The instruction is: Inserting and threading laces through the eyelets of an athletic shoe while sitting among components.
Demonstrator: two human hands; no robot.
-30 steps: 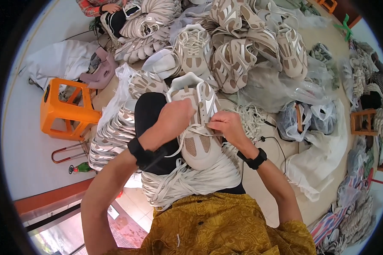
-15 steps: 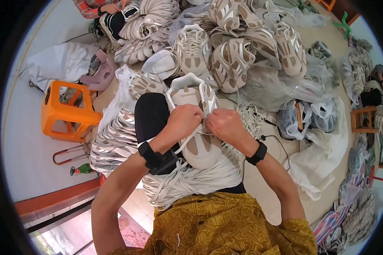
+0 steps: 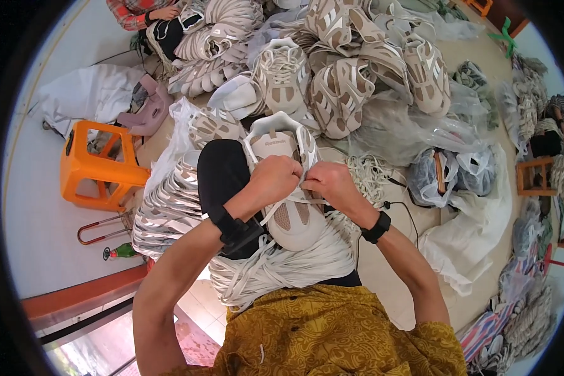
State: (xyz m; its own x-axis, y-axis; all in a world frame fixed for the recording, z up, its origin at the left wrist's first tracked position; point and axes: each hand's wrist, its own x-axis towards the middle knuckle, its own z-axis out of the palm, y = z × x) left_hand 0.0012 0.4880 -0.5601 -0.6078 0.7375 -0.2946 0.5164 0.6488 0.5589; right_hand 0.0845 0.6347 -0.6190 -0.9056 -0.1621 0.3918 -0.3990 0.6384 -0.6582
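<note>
A beige and white sneaker upper (image 3: 292, 227) lies on my lap, toe towards me, its tongue and open collar at the far end. My left hand (image 3: 277, 180) is closed in a pinch over the eyelet area, on a white shoelace (image 3: 271, 213) partly hidden beneath it. My right hand (image 3: 333, 183), also pinched, meets it at the upper's right eyelet edge and grips the lace there; the fingertips cover the exact spot. A thick bundle of loose white laces (image 3: 282, 266) is draped across my lap below the toe.
Stacked shoe uppers (image 3: 169, 213) lie at my left leg, with an orange stool (image 3: 100, 166) beyond. More sneaker uppers (image 3: 341, 97) are heaped ahead on plastic bags (image 3: 391, 116). Laces (image 3: 370, 172) and a white sheet (image 3: 470, 232) lie to the right. Another person's hand (image 3: 164, 12) shows far left.
My right hand has shifted slightly, its fingers now in a plainer pinch at the eyelet edge. The left hand has moved a little to the right. The upper stays nearly in place.
</note>
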